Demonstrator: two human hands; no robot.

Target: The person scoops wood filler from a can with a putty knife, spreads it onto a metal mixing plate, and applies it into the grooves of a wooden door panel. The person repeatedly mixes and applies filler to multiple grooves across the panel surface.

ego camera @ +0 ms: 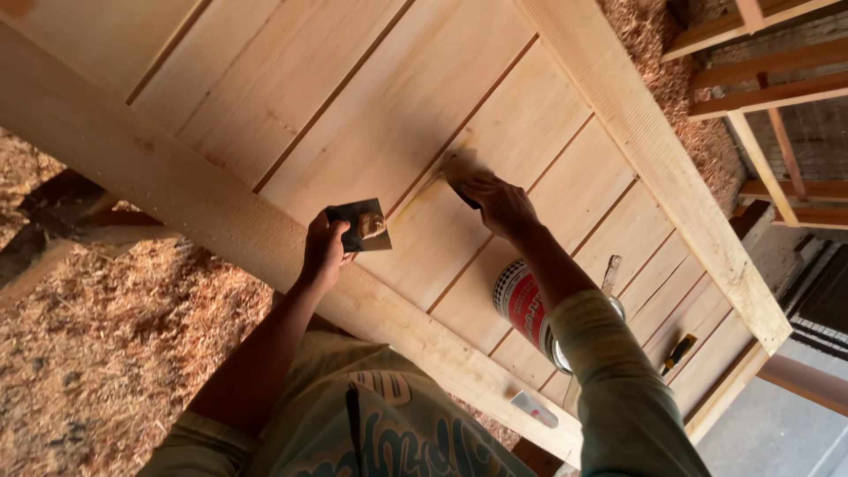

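In the head view, a large panel of pale unfinished wooden boards with a thick frame point(265, 238) is seen lying flat above a floor strewn with wood shavings point(106, 353). The right hand point(499, 205) is closed around a small flat scraper blade point(457, 173), which is pressed against a groove between two boards; a yellowish smear of filler point(415, 196) is visible just beside the blade. The left hand point(325, 252) is clenched on a small dark square plate point(360, 224), on which a lump of tan filler point(372, 225) is carried. A round red-and-white tin can point(523, 305) is stood on the boards near the right forearm.

Judged from the marks, only this one groove has been treated so far; the other grooves appear bare, so most of the filling is taken to remain.
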